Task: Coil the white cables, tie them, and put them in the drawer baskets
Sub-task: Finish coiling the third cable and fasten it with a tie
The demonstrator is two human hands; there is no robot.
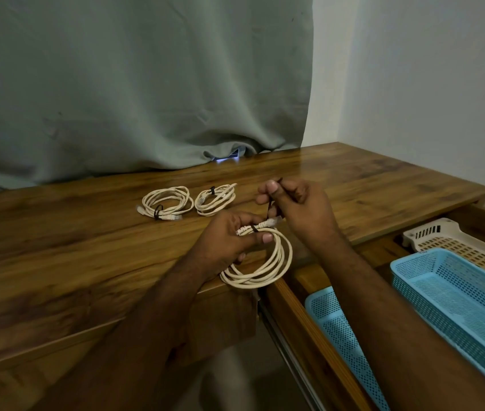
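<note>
Third coil of white cable [260,262] held just above the near edge of the wooden desk [57,247], loops hanging down past the edge, connector ends bunched at the top. Pinched there by the left hand [229,241], thumb over the bundle, fingers curled under. Black tie [270,204] already wrapped round the bunched part, its free tail running up to the right hand [297,206], nipped between thumb and curled fingers and drawn taut.

Step in hand, by the look of it: tying, specifically cinching the strap on this coil. Coiling seemingly done for all three. Next move likely calls for a steady pull on the tail while keeping the loops squeezed together, so no turn slips free, then tucking or fastening the loose end.

Further back on the desk, two more cable coils: first tied coil [167,203] to the left, second tied coil [216,200] just beside it, each with a black band, both lying flat. Not yet stowed.

To the right, drawer pulled open, holding a large blue basket [457,295], a narrower blue basket [339,324] nearer, and a cream basket [448,241] behind. No cable visible in any. Grey curtain [134,84] hanging behind the desk.
</note>
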